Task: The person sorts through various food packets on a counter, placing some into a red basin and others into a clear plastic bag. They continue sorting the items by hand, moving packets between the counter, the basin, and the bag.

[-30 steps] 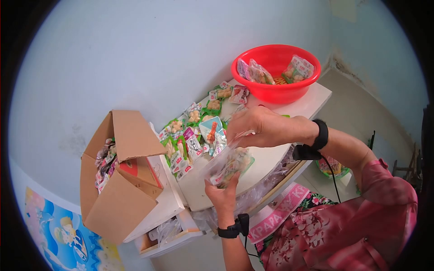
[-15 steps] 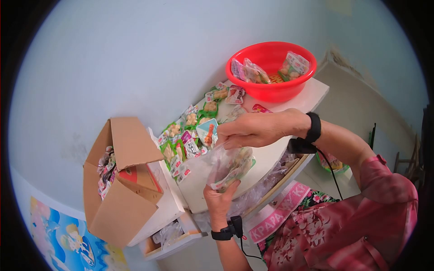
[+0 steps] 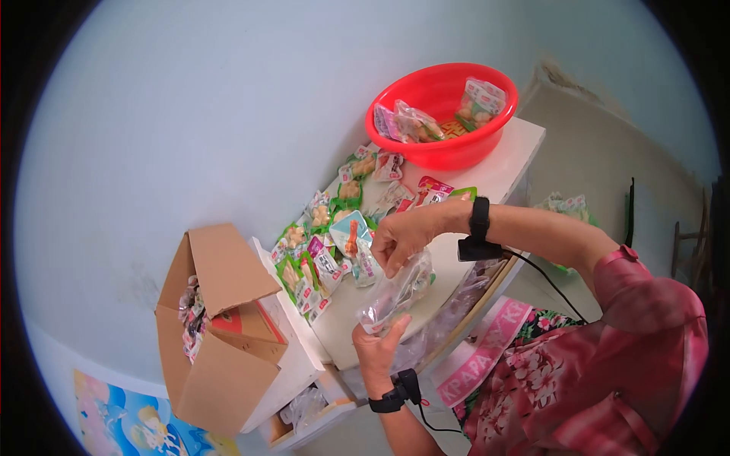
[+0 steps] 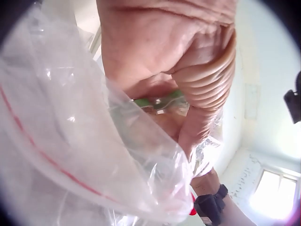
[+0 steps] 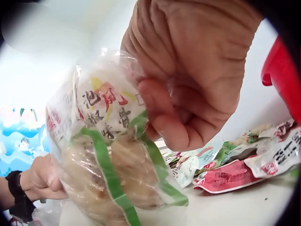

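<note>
Right hand (image 3: 411,232) drawn nearer left hand (image 3: 376,353) | bent downward, pinching clear bag (image 3: 397,299) | left grips its near end

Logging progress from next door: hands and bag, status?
Left hand grips clear bag; right hand pinches it. Green-edged pack inside. No obstruction seen.

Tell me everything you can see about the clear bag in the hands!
The clear bag looks like thin, shiny, crinkly plastic, with a red line along it. Inside is a green-edged packet with red and black writing and pale food. The bag is tilted over the white table. The left hand holds its lower end, and the right hand pinches it higher up.
</note>
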Demonstrator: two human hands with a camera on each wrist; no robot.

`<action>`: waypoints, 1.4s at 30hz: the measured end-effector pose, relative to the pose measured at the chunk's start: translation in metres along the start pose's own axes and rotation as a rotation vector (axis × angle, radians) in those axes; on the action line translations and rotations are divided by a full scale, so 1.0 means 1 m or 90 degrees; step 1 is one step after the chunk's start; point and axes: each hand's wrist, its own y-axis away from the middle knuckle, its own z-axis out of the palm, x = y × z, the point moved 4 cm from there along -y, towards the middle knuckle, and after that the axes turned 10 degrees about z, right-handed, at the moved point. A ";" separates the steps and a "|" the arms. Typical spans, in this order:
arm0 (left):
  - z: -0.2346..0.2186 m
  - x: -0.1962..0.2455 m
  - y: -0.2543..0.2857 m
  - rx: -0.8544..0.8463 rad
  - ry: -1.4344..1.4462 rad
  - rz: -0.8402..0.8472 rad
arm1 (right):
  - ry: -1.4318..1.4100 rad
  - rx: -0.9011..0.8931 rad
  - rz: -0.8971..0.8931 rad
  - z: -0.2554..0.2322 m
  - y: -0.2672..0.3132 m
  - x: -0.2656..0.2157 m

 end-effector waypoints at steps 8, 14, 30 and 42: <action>-0.004 0.030 0.018 0.200 -0.124 0.123 | 0.013 0.027 -0.028 0.006 -0.004 0.012; 0.017 0.106 0.008 0.125 -0.536 0.333 | -0.091 0.025 -0.030 0.010 -0.013 0.033; -0.004 0.081 -0.057 -0.050 -0.510 0.075 | -0.200 0.513 -0.168 0.015 0.095 0.065; 0.052 0.149 -0.203 0.093 -0.172 0.069 | -0.063 0.466 -0.187 0.047 0.115 0.092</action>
